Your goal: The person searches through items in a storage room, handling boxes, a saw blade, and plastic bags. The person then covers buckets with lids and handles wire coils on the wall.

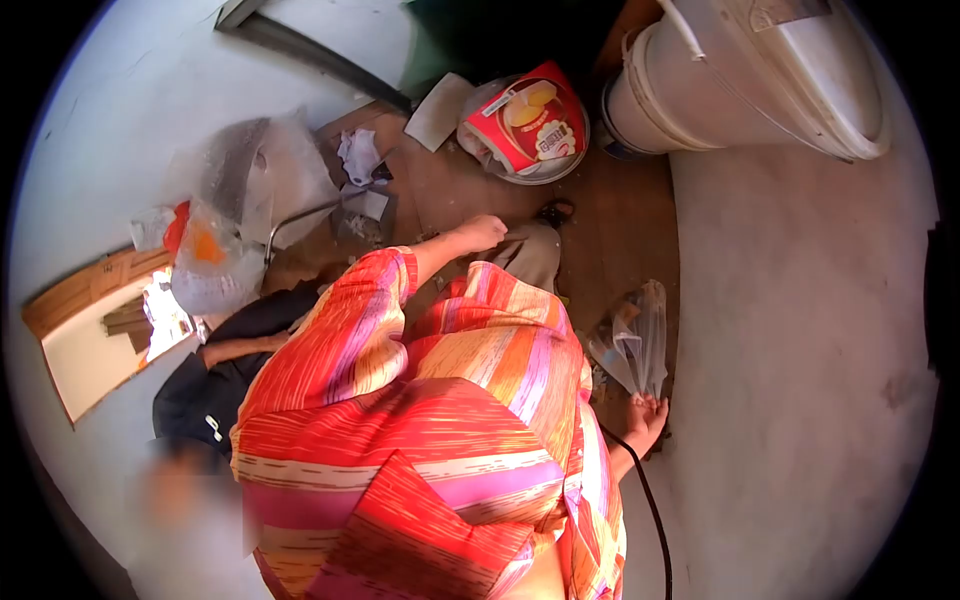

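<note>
My right hand [647, 422], low at the right, is closed on the gathered end of a clear plastic bag [640, 345]. The bag hangs out beyond the fingers over the brown floor, and its contents are too unclear to name. My left hand [483, 233] is held in front of me near my knee, fingers curled into a fist. Whether anything is inside that fist is hidden. Beside my right forearm runs a black cable [655, 510].
A large white bucket [725, 85] stands at the upper right against the wall. Left of it is a bin with a red packet [530, 120]. Plastic bags [215, 255] and scraps lie along the left wall. Another person in dark clothing [190, 395] is close on my left.
</note>
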`<state>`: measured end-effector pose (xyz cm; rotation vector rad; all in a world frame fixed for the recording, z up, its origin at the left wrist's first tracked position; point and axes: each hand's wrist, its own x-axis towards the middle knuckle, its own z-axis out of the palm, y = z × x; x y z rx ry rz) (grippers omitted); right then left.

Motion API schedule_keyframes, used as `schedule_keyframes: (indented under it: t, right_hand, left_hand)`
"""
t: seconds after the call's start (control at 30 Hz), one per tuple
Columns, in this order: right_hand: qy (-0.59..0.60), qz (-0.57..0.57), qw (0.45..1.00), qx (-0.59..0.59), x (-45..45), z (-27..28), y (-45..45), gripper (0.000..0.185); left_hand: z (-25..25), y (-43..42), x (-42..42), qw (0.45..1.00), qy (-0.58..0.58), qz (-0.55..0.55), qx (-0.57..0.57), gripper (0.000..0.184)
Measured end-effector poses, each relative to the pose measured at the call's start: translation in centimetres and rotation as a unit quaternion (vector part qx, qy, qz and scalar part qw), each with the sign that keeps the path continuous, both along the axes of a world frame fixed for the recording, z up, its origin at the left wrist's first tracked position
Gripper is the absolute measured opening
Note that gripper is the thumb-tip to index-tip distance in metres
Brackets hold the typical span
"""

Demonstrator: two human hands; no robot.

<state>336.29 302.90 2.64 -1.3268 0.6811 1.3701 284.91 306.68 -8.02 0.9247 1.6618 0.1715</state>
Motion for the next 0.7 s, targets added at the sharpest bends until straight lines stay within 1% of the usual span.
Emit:
schedule_keyframes:
  t: [0.03,0.07,0.1,0.13,0.17,0.2,0.23,0.27,0.3,0.33,0.37,0.4,0.43,0.47,0.5,0.53,0.57,0.63,0.67,0.7]
  right_hand:
    - [0.019,0.018,1.0,0.008,0.7,-1.2,-0.5,0.024]
    - [0.011,0.031,0.999,-0.006,1.2,-3.2,-0.8,0.022]
    - [0.006,0.071,0.997,-0.021,2.5,-4.6,-1.7,0.022]
    - [0.026,0.058,0.998,-0.021,3.5,-6.6,-2.2,0.022]
    - [0.045,0.046,0.998,-0.022,3.6,-7.5,-2.3,0.022]
    - [0.019,0.061,0.997,-0.045,3.9,-8.7,-2.3,0.022]
    - [0.039,0.078,0.994,-0.06,4.4,-9.8,-2.5,0.024]
    - [0.057,0.094,0.993,-0.048,3.7,-9.3,-2.5,0.021]
    - [0.074,0.108,0.991,-0.036,3.0,-8.8,-2.8,0.019]
    - [0.025,0.212,0.977,0.009,2.8,-8.8,-3.6,0.017]
    - [-0.037,0.314,0.947,0.05,3.0,-9.0,-4.5,0.019]
    - [-0.105,0.397,0.908,0.086,1.5,-7.9,-5.0,0.025]
    - [-0.147,0.452,0.875,0.09,0.3,-6.6,-5.6,0.022]
    - [-0.191,0.504,0.837,0.091,-3.7,-2.9,-5.4,0.019]
    - [-0.275,0.618,0.728,0.114,-7.7,1.4,-4.3,0.016]
    - [-0.2,0.572,0.787,0.116,-5.8,-0.6,-4.6,0.008]
    - [-0.186,0.561,0.799,0.114,-4.2,-1.9,-5.9,0.008]
    - [-0.146,0.551,0.819,0.072,-0.3,-6.9,-8.3,0.013]
    - [-0.099,0.529,0.843,0.025,1.4,-9.5,-8.9,0.016]
    - [0.119,0.265,0.939,-0.183,3.7,-13.0,-8.3,0.022]
  left_hand:
    - [0.3,-1.6,0.0,1.0,0.002,-0.005,-0.011,0.028]
    - [-0.5,-3.4,0.1,1.0,0.003,0.008,-0.011,0.028]
    - [-0.8,-5.3,0.4,0.999,0.013,0.05,-0.018,0.028]
    - [-1.7,-6.7,0.4,0.995,0.025,0.094,-0.027,0.027]
    - [-1.5,-7.9,0.5,0.993,0.026,0.11,-0.027,0.027]
    - [-1.1,-8.8,0.7,0.991,0.044,0.129,-0.017,0.026]
    - [-0.9,-9.9,0.9,0.987,0.061,0.145,-0.009,0.025]
    - [-1.2,-11.1,1.1,0.986,0.059,0.158,-0.013,0.025]
    - [-1.6,-11.9,1.2,0.987,0.067,0.148,0.01,0.025]
    - [-0.8,-12.4,1.6,0.988,0.072,0.135,0.032,0.024]
    - [-1.6,-12.7,1.6,0.986,0.069,0.147,0.032,0.024]
    - [-2.2,-12.9,1.5,0.985,0.072,0.151,0.03,0.024]
    - [-3.2,-12.6,1.4,0.985,0.075,0.155,0.027,0.023]
    - [-4.4,-12.3,1.2,0.983,0.073,0.166,0.029,0.023]
    - [-6.1,-11.7,0.8,0.98,0.05,0.191,-0.015,0.023]
    - [-7.6,-10.6,0.5,0.975,0.027,0.212,-0.058,0.023]
    - [-7.5,-10.1,1.2,0.975,0.025,0.215,-0.044,0.023]
    - [-9.3,-7.5,1.1,0.938,0.09,0.322,0.089,0.026]
    - [-10.6,-5.5,0.5,0.936,0.091,0.327,0.091,0.026]
    - [-11.9,-3.1,-0.2,0.921,0.092,0.365,0.099,0.029]
